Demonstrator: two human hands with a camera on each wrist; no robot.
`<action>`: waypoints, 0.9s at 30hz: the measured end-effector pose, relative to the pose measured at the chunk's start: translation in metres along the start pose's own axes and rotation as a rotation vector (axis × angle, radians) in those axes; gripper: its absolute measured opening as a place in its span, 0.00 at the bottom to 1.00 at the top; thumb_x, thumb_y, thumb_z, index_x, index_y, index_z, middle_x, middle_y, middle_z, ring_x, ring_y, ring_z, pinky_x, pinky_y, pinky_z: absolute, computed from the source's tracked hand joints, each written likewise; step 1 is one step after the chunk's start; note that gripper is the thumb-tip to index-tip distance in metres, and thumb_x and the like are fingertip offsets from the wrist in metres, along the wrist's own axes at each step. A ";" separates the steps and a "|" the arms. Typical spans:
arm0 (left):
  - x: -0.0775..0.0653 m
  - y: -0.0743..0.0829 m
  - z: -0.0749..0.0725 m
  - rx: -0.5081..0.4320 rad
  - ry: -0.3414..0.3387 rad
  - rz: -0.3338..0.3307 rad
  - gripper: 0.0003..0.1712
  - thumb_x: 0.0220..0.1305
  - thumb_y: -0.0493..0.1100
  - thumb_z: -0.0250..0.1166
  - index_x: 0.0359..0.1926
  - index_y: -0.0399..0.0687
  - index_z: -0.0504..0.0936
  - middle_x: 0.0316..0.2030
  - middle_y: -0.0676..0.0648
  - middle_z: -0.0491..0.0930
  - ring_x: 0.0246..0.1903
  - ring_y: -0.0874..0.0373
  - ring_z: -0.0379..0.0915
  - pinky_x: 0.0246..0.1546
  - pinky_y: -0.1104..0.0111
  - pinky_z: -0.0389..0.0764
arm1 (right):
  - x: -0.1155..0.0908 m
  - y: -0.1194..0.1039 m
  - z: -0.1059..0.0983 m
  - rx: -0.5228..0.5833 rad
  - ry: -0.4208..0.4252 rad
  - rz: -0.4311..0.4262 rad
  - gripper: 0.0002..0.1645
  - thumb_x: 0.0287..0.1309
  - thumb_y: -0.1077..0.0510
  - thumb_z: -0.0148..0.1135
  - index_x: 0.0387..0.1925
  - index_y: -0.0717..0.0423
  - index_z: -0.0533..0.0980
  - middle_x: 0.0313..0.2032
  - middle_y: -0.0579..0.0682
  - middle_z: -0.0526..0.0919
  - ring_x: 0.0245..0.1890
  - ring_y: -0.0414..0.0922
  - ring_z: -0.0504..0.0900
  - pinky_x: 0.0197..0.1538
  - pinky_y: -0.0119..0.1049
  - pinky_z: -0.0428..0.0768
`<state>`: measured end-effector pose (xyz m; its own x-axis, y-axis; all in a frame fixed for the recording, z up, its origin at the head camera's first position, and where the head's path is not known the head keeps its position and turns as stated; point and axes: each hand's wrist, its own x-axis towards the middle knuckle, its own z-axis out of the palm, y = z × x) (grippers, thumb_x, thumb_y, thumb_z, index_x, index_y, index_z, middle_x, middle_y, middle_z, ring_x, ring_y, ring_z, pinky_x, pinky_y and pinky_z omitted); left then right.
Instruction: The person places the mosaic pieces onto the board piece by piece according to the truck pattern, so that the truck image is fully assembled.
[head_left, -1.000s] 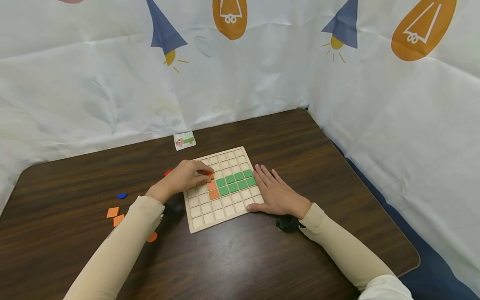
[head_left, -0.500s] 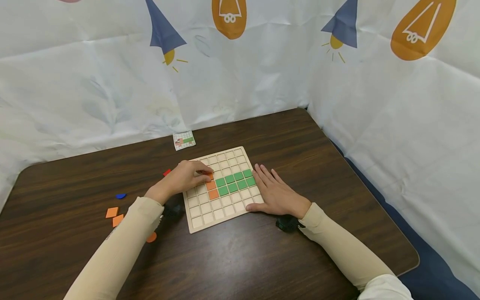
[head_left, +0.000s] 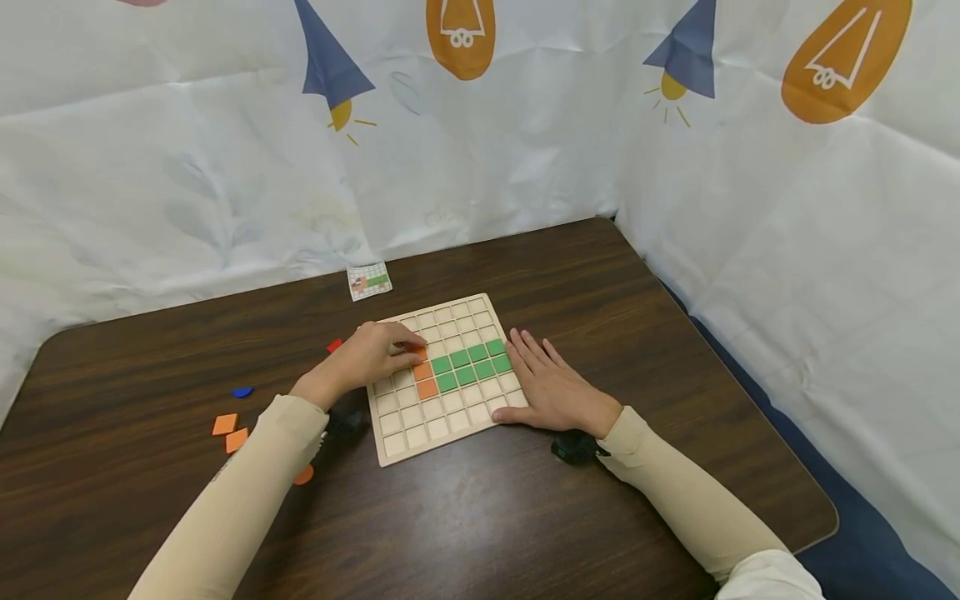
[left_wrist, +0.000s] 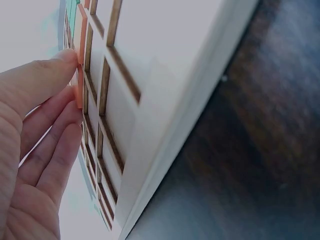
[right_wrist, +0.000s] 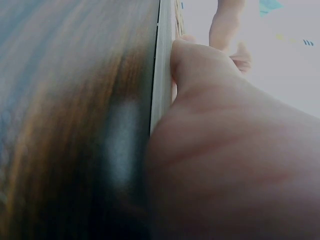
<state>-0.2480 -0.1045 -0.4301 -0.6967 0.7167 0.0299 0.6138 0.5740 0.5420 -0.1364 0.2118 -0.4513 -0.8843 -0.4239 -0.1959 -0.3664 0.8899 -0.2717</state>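
Note:
A pale wooden grid board (head_left: 396, 446) lies tilted on the dark table. Two rows of green square tiles (head_left: 466, 375) fill cells across its middle, and orange square tiles (head_left: 427, 389) stand in a column at their left end. My left hand (head_left: 363, 354) pinches the upper orange tile (head_left: 422, 352) between thumb and fingers, at its cell. In the left wrist view, this orange tile (left_wrist: 79, 85) sits at the grid, partly covered by the fingers. My right hand (head_left: 555, 392) rests along the board's right edge, fingers straight; the right wrist view shows its thumb (right_wrist: 200, 60) touching the board.
Left of the board lie a red piece (head_left: 334, 344), a blue piece (head_left: 242, 392), loose orange squares (head_left: 225, 425) and an orange round piece (head_left: 303, 476) partly behind the left sleeve. A small printed grid card (head_left: 369, 282) lies beyond the board, near the white curtain (head_left: 480, 167).

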 end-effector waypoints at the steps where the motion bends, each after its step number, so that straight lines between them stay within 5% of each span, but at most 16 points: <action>1: -0.001 0.000 0.000 0.003 0.000 -0.004 0.18 0.68 0.46 0.71 0.55 0.46 0.88 0.50 0.46 0.89 0.50 0.51 0.86 0.51 0.55 0.86 | 0.000 -0.001 0.000 0.002 -0.001 -0.001 0.67 0.65 0.19 0.48 0.83 0.56 0.36 0.84 0.58 0.32 0.85 0.54 0.32 0.85 0.58 0.42; 8: -0.014 -0.003 -0.010 0.040 0.025 -0.033 0.18 0.69 0.47 0.70 0.56 0.45 0.88 0.52 0.45 0.89 0.50 0.49 0.86 0.50 0.53 0.86 | 0.001 -0.005 0.000 0.010 -0.013 -0.003 0.67 0.65 0.19 0.48 0.83 0.56 0.36 0.84 0.58 0.32 0.85 0.54 0.32 0.85 0.58 0.42; 18: -0.052 -0.019 -0.039 0.109 0.086 -0.111 0.17 0.70 0.44 0.68 0.55 0.42 0.88 0.48 0.43 0.89 0.42 0.52 0.84 0.44 0.56 0.84 | 0.002 -0.003 0.000 0.004 -0.021 0.005 0.67 0.64 0.18 0.47 0.83 0.56 0.36 0.84 0.57 0.33 0.85 0.55 0.32 0.85 0.59 0.41; 27: -0.083 -0.029 -0.051 0.107 0.083 -0.150 0.18 0.69 0.41 0.69 0.57 0.41 0.87 0.50 0.41 0.89 0.49 0.45 0.86 0.51 0.48 0.85 | 0.000 -0.005 -0.001 0.013 -0.008 0.004 0.67 0.65 0.18 0.47 0.83 0.56 0.37 0.84 0.57 0.33 0.85 0.55 0.32 0.85 0.59 0.41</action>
<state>-0.2267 -0.2013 -0.4053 -0.8091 0.5870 0.0270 0.5333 0.7143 0.4531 -0.1349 0.2078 -0.4494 -0.8835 -0.4217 -0.2041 -0.3592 0.8894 -0.2828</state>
